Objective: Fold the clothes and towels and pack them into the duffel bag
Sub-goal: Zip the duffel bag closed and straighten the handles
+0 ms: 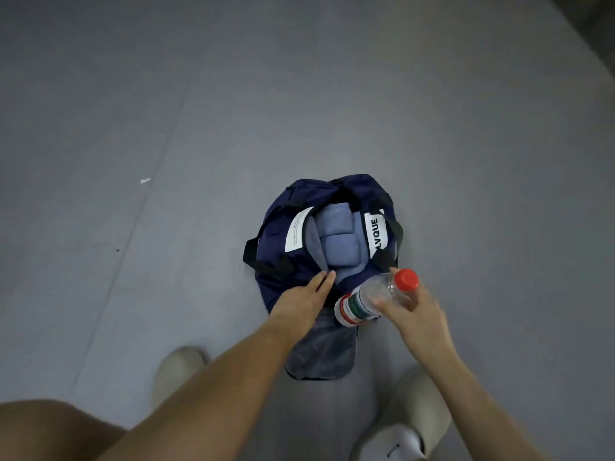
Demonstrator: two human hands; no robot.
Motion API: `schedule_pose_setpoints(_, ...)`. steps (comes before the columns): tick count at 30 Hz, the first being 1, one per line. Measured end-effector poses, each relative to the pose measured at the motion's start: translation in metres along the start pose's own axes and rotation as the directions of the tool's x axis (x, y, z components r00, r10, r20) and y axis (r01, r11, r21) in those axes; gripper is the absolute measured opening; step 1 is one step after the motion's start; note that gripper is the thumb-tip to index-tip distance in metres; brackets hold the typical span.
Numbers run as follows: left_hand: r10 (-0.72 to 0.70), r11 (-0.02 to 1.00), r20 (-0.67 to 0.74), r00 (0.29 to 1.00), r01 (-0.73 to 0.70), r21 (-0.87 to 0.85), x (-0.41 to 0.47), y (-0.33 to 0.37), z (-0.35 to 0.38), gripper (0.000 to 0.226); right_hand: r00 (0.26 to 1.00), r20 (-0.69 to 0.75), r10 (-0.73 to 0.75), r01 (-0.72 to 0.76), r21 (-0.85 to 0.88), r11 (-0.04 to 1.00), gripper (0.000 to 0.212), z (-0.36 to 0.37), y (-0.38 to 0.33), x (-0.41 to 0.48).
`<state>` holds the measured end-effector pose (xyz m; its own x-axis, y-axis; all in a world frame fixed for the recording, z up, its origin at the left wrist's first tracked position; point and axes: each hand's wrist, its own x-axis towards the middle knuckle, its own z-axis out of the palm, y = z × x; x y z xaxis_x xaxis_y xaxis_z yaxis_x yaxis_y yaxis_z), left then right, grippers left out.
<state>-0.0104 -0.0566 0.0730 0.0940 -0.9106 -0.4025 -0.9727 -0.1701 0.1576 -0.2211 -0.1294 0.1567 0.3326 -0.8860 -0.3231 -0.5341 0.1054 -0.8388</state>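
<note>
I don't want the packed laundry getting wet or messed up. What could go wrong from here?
The clear plastic bottle with the red cap lies tilted in the right hand; a loose cap might leak onto the folded blue towels. Pushing it into the navy duffel bag, held open only by the left hand, could rumple them.

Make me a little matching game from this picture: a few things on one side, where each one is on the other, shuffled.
Things:
1. plastic bottle
2. folded blue towels
3. left hand
4. duffel bag

Places:
A. on the bag's near edge
B. on the grey floor
C. inside the open bag
D. held in the right hand

Pairs: 1-D, 2-C, 3-A, 4-B
</note>
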Motion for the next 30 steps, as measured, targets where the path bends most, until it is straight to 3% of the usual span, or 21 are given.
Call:
schedule_pose_setpoints(5, 0.052, 0.996, 0.065, 0.997, -0.056, 0.064, 0.047, -0.002, 0.023, 0.099, 0.996, -0.072, 0.059, -0.054, 0.070, 0.996, 0.054, 0.018, 0.034, -0.004)
schedule_pose_setpoints(9, 0.074, 0.994, 0.027, 0.997, -0.076, 0.075, 0.058, -0.008, 0.019, 0.038, 0.994, -0.065, 0.084, -0.081, 0.055, 0.995, 0.053, 0.042, 0.043, -0.008)
schedule_pose_setpoints(11, 0.073, 0.997, -0.018, 0.997, -0.072, 0.017, 0.056, -0.012, 0.010, 0.021, 0.995, -0.044, 0.094, -0.092, 0.047, 0.995, 0.051, 0.056, 0.045, -0.011)
schedule_pose_setpoints(17, 0.037, 0.991, -0.121, 0.992, -0.052, -0.126, 0.050, -0.011, -0.023, 0.029, 0.996, -0.079, -0.046, 0.046, 0.001, 0.999, 0.058, 0.099, 0.056, -0.007)
schedule_pose_setpoints(23, 0.030, 0.963, -0.235, 0.972, -0.091, -0.253, 0.032, -0.017, -0.046, 0.016, 0.992, -0.066, -0.108, 0.104, -0.058, 0.993, 0.051, 0.130, 0.058, 0.006)
schedule_pose_setpoints(30, -0.031, 0.917, -0.189, 0.981, -0.047, -0.396, 0.026, -0.015, -0.089, 0.011, 0.972, -0.010, -0.236, 0.226, -0.251, 0.941, 0.046, 0.150, 0.042, 0.043)
